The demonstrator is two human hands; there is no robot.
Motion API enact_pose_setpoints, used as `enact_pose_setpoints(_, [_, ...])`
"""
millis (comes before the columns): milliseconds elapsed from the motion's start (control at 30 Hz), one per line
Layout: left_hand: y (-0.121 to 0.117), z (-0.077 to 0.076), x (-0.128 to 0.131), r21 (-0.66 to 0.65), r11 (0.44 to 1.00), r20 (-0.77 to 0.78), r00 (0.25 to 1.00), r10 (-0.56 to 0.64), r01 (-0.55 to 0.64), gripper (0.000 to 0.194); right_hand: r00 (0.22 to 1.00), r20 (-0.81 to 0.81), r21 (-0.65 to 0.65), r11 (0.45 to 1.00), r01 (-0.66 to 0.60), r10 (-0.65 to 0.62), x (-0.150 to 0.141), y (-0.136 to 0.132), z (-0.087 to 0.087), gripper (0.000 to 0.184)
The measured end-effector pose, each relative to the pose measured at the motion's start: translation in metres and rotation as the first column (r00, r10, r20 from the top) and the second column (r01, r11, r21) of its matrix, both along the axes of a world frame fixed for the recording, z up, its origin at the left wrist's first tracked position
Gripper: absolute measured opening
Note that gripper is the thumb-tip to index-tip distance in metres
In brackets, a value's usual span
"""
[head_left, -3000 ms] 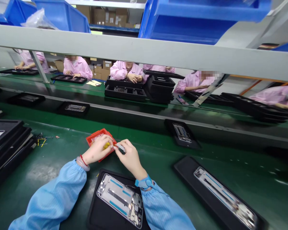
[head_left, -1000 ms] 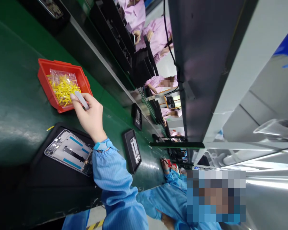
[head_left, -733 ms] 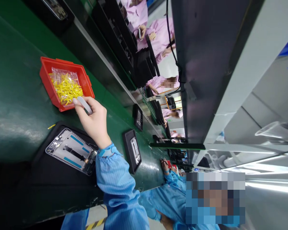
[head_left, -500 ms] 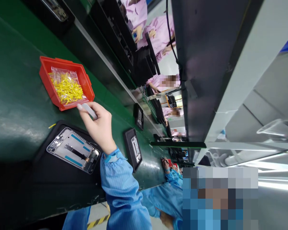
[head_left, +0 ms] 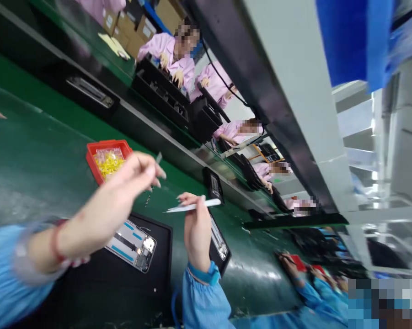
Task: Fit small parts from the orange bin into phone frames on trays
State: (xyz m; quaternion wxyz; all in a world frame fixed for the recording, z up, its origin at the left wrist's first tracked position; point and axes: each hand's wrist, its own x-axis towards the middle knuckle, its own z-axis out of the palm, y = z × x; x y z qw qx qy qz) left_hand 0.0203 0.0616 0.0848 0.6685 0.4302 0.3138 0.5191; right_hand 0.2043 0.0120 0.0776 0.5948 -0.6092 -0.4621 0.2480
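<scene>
My left hand (head_left: pixel 123 201) reaches across from the left, fingers pinched together and blurred. A small greyish tip (head_left: pixel 158 158) shows above the fingers, and a thin dark strip (head_left: pixel 148 196) hangs below; I cannot make out what they belong to. In my right hand (head_left: pixel 198 230) are white tweezers (head_left: pixel 192 206), their points towards the left hand. Under the left forearm, an opened phone frame (head_left: pixel 137 244) with blue strips lies on a black tray (head_left: pixel 163 256); its left part is hidden. Behind the left hand stands a red bin (head_left: pixel 93 160) holding bagged yellow pieces (head_left: pixel 109 164).
More phone parts lie in black holders: one beyond the right hand (head_left: pixel 219 237), one farther along (head_left: pixel 214 185), one at upper left (head_left: pixel 92 91). A dark shelf (head_left: pixel 281 87) runs overhead. Co-workers in pink (head_left: pixel 171 55) sit opposite; others in blue (head_left: pixel 305 292) sit to the right.
My left hand has come into view, pinched. My right hand has moved right, away from the red bin, with the tweezers now turned towards the left hand. The view has shifted.
</scene>
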Motion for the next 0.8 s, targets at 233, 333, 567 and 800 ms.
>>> enact_pose_setpoints(233, [-0.009, -0.052, 0.038, -0.158, 0.972, -0.095, 0.977, -0.193, 0.176, 0.016, 0.991, -0.135, 0.142, 0.990, 0.015, 0.005, 0.004, -0.019, -0.002, 0.041])
enact_pose_setpoints(333, [-0.009, -0.064, 0.039, -0.168, 0.966, -0.116, 0.969, -0.216, 0.195, 0.023, 0.989, -0.150, 0.103, 0.995, -0.002, 0.018, 0.005, -0.024, -0.014, 0.034])
enact_pose_setpoints(567, [-0.013, -0.068, 0.013, 0.021, 0.963, -0.413, 0.880, -0.236, 0.268, 0.025, 0.978, 0.190, -0.126, 0.990, -0.059, 0.083, 0.024, -0.043, -0.033, 0.038])
enact_pose_setpoints(800, [-0.028, -0.083, -0.037, 0.326, 0.874, -0.678, 0.733, -0.048, 0.359, 0.020, 0.735, 0.561, -0.427, 0.894, -0.135, 0.380, 0.018, -0.062, -0.051, 0.023])
